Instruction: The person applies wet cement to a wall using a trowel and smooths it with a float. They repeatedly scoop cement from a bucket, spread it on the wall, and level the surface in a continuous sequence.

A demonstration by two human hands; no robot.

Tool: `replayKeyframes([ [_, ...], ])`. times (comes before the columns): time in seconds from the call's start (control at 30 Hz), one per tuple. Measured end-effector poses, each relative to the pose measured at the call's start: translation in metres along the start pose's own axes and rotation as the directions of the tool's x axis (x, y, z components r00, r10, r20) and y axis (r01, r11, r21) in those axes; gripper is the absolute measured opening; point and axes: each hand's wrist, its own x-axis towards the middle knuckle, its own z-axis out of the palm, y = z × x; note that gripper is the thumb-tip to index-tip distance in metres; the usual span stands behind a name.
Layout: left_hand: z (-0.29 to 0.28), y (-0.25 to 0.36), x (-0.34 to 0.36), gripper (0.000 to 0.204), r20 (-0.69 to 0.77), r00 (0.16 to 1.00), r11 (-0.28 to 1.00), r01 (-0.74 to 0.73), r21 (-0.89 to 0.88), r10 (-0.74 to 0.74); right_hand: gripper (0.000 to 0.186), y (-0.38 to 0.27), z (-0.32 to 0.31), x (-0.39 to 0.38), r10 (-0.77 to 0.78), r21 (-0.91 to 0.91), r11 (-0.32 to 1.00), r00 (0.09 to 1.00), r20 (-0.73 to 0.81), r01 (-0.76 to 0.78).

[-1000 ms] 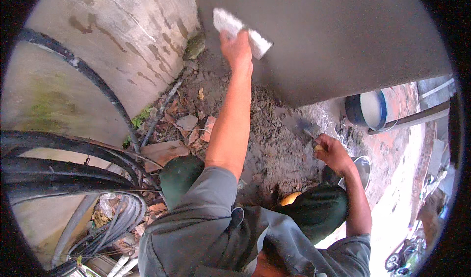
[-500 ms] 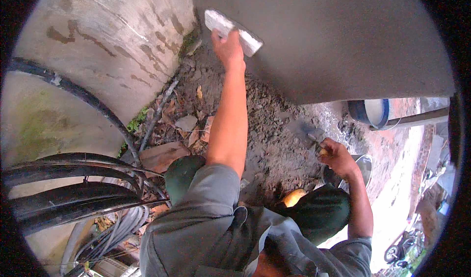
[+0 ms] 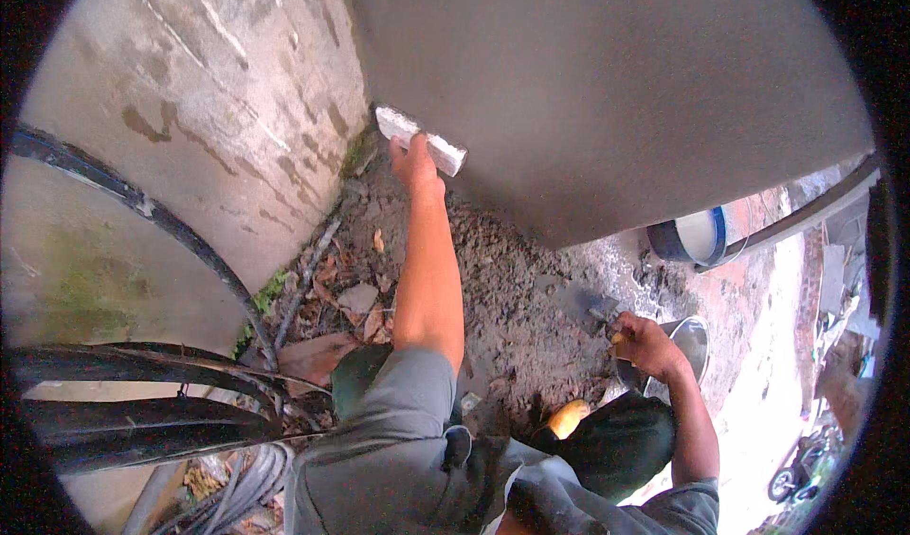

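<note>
My left hand (image 3: 414,167) reaches forward, its fingers closed on a pale, plaster-smeared float (image 3: 445,154). The float lies at the foot of the smooth grey rendered wall (image 3: 607,90), near the corner with the older wall. Off to the right, my right hand (image 3: 650,347) grips a small trowel by its yellowish handle. The trowel blade (image 3: 590,304) points left over the muddy ground and is partly hard to make out. Beside that hand stands a dark bucket (image 3: 700,345), partly hidden by the hand and forearm.
A stained concrete wall (image 3: 218,90) rises on the left, with thick black pipes (image 3: 142,374) along it. Leaves and broken brick (image 3: 318,357) litter the mud (image 3: 502,289). A blue-rimmed bucket (image 3: 671,241) lies beyond the wall's end. A parked motorcycle (image 3: 796,473) is at far right.
The whole view has shifted, with the scene sitting lower. My left hand has brought the float slightly down and left, nearer the corner. My right hand still grips the trowel in about the same place.
</note>
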Motion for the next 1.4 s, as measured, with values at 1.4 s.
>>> replayKeyframes([
  [1.4, 0.162, 0.197, -0.12, 0.047, 0.385, 0.641, 0.695, -0.719, 0.0, 0.664, 0.035, 0.011, -0.013, 0.038, -0.26, -0.173, 0.948, 0.964, 0.059, 0.266],
])
